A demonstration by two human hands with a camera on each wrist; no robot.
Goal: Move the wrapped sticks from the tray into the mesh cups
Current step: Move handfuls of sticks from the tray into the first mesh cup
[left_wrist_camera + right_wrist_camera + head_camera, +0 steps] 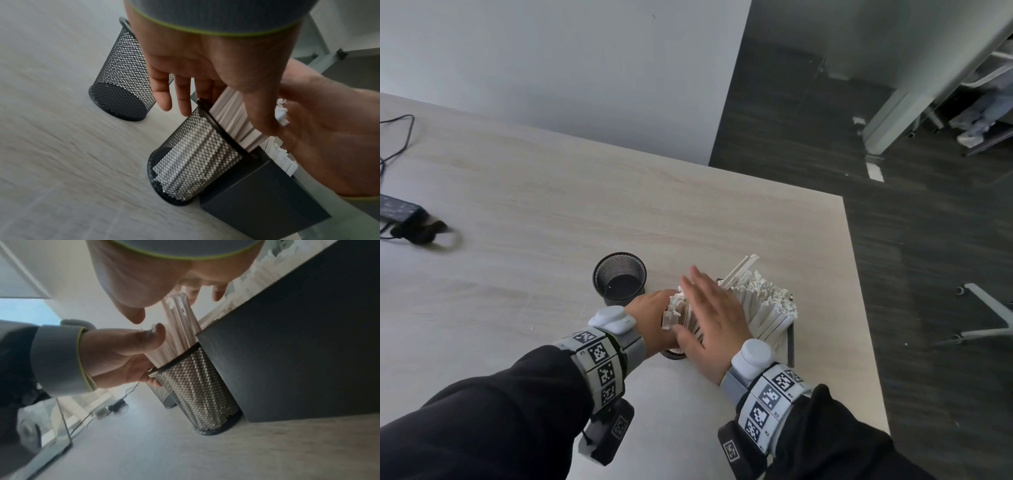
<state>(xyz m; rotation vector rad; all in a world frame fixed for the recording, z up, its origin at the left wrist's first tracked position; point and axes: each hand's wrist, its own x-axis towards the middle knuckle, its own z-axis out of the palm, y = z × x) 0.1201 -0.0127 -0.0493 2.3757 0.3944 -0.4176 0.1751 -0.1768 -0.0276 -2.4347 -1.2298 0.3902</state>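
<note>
A black mesh cup [674, 354] [195, 170] [203, 399] packed with paper-wrapped sticks [678, 308] [232, 116] [179, 331] stands against the dark tray [789, 342] [257, 194] [298, 337]. My left hand [650, 313] [205, 65] [123, 353] holds the bundle at the cup's rim, thumb on one side and fingers on the other. Over the sticks' tops lies my right hand [709, 315] [144, 280], flat with straight fingers. More wrapped sticks [760, 305] fill the tray. An empty mesh cup [619, 277] [123, 84] stands just behind to the left.
A black power adapter [400, 209] with its cable lies at the table's far left. The table's right edge [859, 291] runs close beside the tray, with dark floor and a chair base [989, 308] beyond. A grey wall stands behind the table.
</note>
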